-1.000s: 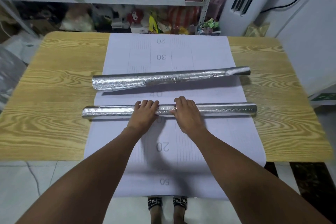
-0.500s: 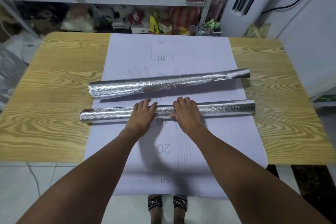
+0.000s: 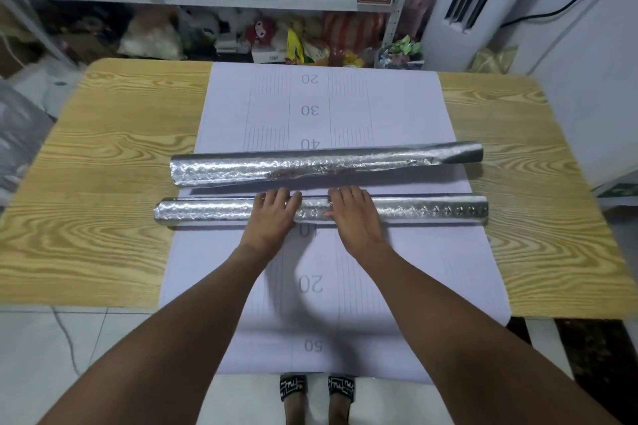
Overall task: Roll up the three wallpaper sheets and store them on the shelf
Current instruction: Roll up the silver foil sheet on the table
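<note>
Embossed foil roll (image 3: 207, 214) lies under left hand (image 3: 272, 216) and right hand (image 3: 355, 216), fingers flat.

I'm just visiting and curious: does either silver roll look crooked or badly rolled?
Yes. The far roll is crinkled along its middle, fatter at its left end, and lies slightly slanted on the sheet. The near roll looks even and tight.

On the wood-grain bench (image 3: 103, 183) lies a white paper sheet (image 3: 397, 107); across it, a loose silver foil roll (image 3: 362, 162) sits 12 o'clock of a tight silver foil roll (image 3: 431, 210).
</note>
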